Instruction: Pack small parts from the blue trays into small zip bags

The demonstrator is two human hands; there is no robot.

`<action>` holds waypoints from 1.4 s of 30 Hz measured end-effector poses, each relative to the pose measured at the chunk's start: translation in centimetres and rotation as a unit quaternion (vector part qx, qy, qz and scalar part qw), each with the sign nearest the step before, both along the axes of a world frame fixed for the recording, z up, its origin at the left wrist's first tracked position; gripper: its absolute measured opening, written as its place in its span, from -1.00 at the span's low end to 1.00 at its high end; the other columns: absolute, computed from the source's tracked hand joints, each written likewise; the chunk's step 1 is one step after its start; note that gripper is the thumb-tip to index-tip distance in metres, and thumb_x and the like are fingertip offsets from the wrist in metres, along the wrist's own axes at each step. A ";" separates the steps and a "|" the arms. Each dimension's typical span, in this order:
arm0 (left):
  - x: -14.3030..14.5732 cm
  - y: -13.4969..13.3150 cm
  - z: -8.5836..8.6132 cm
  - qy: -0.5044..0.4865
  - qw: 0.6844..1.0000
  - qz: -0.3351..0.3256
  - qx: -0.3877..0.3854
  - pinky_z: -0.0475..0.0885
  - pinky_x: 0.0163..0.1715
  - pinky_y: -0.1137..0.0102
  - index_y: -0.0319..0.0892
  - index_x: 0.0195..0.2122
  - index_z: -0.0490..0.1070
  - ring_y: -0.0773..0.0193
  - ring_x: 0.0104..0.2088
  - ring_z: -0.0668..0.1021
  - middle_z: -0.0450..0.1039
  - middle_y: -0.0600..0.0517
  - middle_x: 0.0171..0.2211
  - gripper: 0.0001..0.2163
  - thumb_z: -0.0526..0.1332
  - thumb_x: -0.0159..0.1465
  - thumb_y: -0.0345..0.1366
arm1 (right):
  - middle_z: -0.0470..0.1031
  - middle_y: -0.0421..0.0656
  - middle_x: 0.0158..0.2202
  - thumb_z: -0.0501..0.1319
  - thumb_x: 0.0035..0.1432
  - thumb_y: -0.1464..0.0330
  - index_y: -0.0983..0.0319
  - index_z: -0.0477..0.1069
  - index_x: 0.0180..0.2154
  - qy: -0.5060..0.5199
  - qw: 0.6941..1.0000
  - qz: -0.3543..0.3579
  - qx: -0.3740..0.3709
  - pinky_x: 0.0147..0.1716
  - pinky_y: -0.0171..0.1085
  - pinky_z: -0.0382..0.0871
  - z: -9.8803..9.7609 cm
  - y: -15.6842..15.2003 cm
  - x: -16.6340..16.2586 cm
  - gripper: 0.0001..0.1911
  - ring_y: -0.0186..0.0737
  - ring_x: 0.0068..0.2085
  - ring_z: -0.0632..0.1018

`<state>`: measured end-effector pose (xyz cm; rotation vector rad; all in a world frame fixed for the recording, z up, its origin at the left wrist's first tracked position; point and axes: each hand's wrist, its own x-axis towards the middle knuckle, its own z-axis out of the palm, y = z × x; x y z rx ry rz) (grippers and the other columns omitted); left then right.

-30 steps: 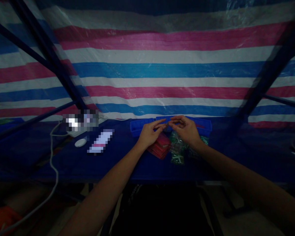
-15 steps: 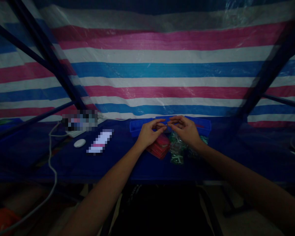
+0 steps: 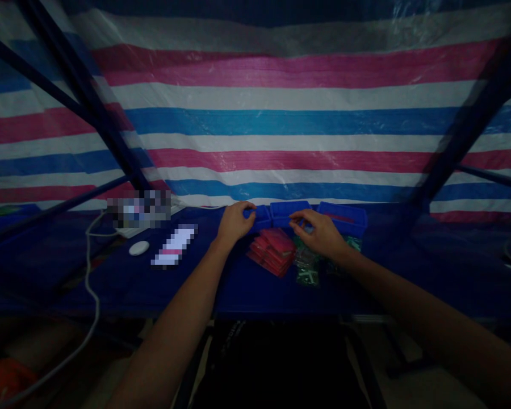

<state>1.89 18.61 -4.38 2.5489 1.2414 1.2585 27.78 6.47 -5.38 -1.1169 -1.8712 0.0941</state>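
Observation:
My left hand is over the left blue bin, its fingers curved, with a gap between thumb and forefinger. Nothing shows in it, though the lower fingers are hidden. My right hand hovers in front of the middle blue bin, thumb and fingertips drawn together in a pinch. A faint pale glint shows under the fingers, too small to name. Between the hands lies a pile of flat red packets. Clear plastic bags with green pieces lie beside it, partly under my right hand.
A right blue bin holds something red. To the left are a lit phone, a white oval object and a white cable hanging over the table edge. Blue metal posts frame a striped sheet behind.
My hands, close together before, have separated. The left hand has moved left to the left bin; the right has stayed nearly in place. More of the red packets and the middle bin shows.

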 end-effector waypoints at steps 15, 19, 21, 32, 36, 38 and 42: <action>2.0 -4.4 1.2 0.014 0.988 -0.152 -0.009 0.45 0.12 0.20 -0.11 -0.06 0.57 0.12 -0.01 0.59 0.60 -0.03 -0.07 -0.77 0.13 0.39 -0.32 | 0.67 -0.12 -0.12 0.18 0.39 0.25 0.08 0.62 -0.09 -0.099 0.981 0.158 -0.057 0.04 -0.04 0.43 -0.2 -0.5 -0.5 -0.77 -0.05 -0.03 0.60; 2.7 -5.7 1.5 0.001 0.975 -0.217 -0.046 0.46 0.09 0.21 -0.09 -0.01 0.56 0.13 0.00 0.60 0.60 -0.05 -0.04 -0.77 0.17 0.43 -0.17 | 0.67 -0.15 -0.16 0.14 0.40 0.17 0.09 0.61 -0.11 0.034 0.994 0.079 -0.068 -0.07 -0.09 0.46 0.1 -0.2 -0.1 -0.72 -0.08 -0.14 0.62; 2.8 -5.8 1.3 -0.006 0.975 -0.214 -0.058 0.48 0.07 0.20 -0.09 0.01 0.55 0.11 -0.03 0.61 0.60 -0.06 -0.04 -0.73 0.28 0.35 -0.11 | 0.66 -0.17 -0.18 0.15 0.39 0.12 0.11 0.60 -0.11 0.123 0.988 0.053 -0.082 -0.14 -0.14 0.47 0.1 0.1 0.3 -0.69 -0.09 -0.18 0.62; 3.8 -4.7 -0.4 -0.178 0.926 -0.241 -0.231 0.57 -0.11 0.26 -0.18 -0.09 0.50 0.16 -0.18 0.66 0.64 -0.09 -0.15 -0.69 0.39 0.25 -0.10 | 0.66 -0.13 -0.09 0.42 0.13 0.14 0.12 0.51 -0.06 0.334 0.930 0.103 -0.118 0.01 -0.07 0.54 -0.1 1.2 0.6 -0.63 -0.08 -0.08 0.66; 4.2 -5.5 -0.2 -0.156 0.930 -0.258 -0.210 0.54 0.00 0.23 -0.18 -0.03 0.51 0.15 -0.09 0.65 0.62 -0.10 -0.07 -0.66 0.39 0.26 -0.11 | 0.67 -0.11 -0.15 0.43 0.10 0.16 0.15 0.49 -0.03 0.311 0.940 0.073 -0.118 -0.08 -0.08 0.59 -0.4 1.1 0.4 -0.57 -0.08 -0.15 0.67; 4.4 -5.5 -0.4 -0.148 0.932 -0.254 -0.213 0.55 -0.04 0.23 -0.18 -0.05 0.53 0.15 -0.14 0.65 0.63 -0.09 -0.09 -0.70 0.35 0.29 -0.10 | 0.67 -0.11 -0.17 0.43 0.09 0.16 0.16 0.47 -0.02 0.305 0.942 0.070 -0.123 -0.09 -0.07 0.59 -0.6 1.1 0.2 -0.55 -0.08 -0.17 0.68; 4.4 -4.8 -1.0 -0.159 0.926 -0.249 -0.234 0.58 -0.12 0.24 -0.17 -0.12 0.53 0.18 -0.21 0.66 0.63 -0.09 -0.15 -0.76 0.30 0.34 -0.11 | 0.65 -0.08 -0.12 0.46 0.05 0.17 0.16 0.47 -0.04 0.305 0.942 0.080 -0.118 -0.01 -0.05 0.57 -0.8 1.3 0.0 -0.54 -0.07 -0.11 0.66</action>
